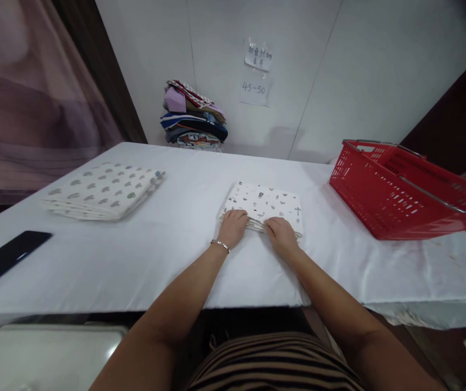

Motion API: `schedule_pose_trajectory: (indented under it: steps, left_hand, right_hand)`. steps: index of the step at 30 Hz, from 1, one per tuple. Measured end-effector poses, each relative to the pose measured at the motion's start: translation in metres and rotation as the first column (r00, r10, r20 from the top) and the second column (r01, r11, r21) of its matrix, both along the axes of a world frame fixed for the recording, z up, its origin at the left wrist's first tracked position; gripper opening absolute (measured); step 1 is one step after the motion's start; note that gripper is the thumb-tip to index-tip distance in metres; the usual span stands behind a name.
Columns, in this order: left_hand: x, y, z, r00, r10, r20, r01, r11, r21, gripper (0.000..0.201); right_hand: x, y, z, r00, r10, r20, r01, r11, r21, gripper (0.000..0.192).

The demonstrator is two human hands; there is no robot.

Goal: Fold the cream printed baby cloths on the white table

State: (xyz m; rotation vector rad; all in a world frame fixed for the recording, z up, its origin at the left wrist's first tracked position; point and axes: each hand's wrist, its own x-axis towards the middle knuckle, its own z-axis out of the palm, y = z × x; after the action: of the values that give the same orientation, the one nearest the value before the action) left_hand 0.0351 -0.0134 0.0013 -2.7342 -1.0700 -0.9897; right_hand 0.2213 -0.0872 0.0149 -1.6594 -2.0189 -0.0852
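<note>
A folded white cloth [263, 203] printed with small dark figures lies near the middle of the white-covered table [135, 260], a little toward the near edge. Both hands rest on its near edge, side by side. The left hand [233, 227], a thin bracelet [220, 245] at its wrist, is curled with fingers together, gripping the layered edge; the right hand [281, 233] does the same, its fingertips tucked at the stacked folds. To the left, well apart, sits a folded stack of spotted cloth [102, 190], and a black flat bar [5, 259] lies by the table's left end. A red plastic basket [396, 195] stands tilted at the right. Against the back wall is a pile of colourful folded fabrics [194, 117], with paper notes [256, 73] taped above.
</note>
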Motion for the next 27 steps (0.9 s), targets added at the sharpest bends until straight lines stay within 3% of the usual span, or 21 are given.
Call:
schedule_pose_trajectory:
  steps: [18, 27]
  left_hand:
    - [0.000, 0.000, 0.001, 0.999, 0.020, -0.035, -0.023, 0.997, -0.080, 0.020]
    - [-0.006, -0.001, 0.004, 1.000, -0.018, -0.018, 0.017, 1.000, -0.015, 0.021]
  right_hand:
    - [-0.006, 0.001, -0.001, 0.998, -0.042, 0.047, 0.043, 0.999, -0.019, 0.019]
    - [-0.010, 0.004, -0.004, 0.998, -0.061, 0.027, 0.060, 0.997, 0.047, 0.015]
